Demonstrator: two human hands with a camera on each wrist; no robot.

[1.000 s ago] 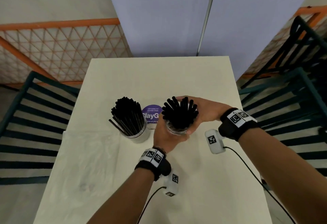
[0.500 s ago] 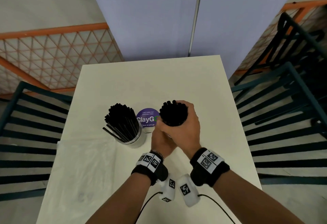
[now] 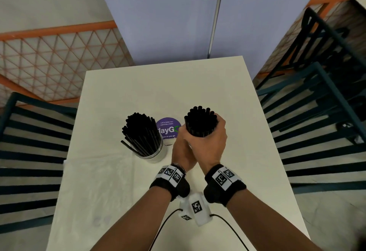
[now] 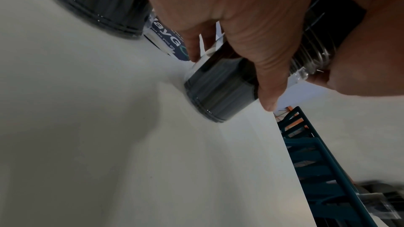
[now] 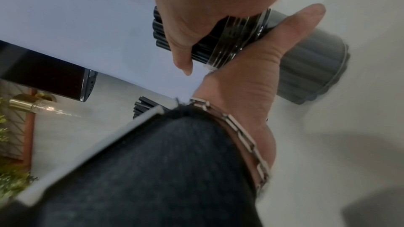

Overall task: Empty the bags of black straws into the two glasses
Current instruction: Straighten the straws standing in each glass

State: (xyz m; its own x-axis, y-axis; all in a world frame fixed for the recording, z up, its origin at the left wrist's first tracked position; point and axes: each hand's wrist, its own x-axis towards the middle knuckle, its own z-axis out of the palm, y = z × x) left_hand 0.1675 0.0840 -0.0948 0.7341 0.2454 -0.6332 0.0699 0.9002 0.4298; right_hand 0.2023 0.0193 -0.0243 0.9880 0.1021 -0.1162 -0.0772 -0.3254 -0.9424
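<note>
Right hand (image 3: 208, 143) wraps the straws (image 3: 200, 121) above the glass (image 4: 218, 92); left hand (image 3: 183, 151) just beside it grips that glass. Second glass (image 3: 153, 154), full, stands left of both on the white surface (image 3: 158, 84). Slatted chairs (image 3: 316, 132) flank.

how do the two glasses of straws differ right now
The left glass stands free, no hand on it; the right glass is held by the left hand.

Straws in the left glass fan out loosely, one leaning far outward; straws in the right glass are squeezed into a tight bundle by the right hand.

Both are clear glasses on the white table, full of black straws, flanking the purple sticker.
</note>
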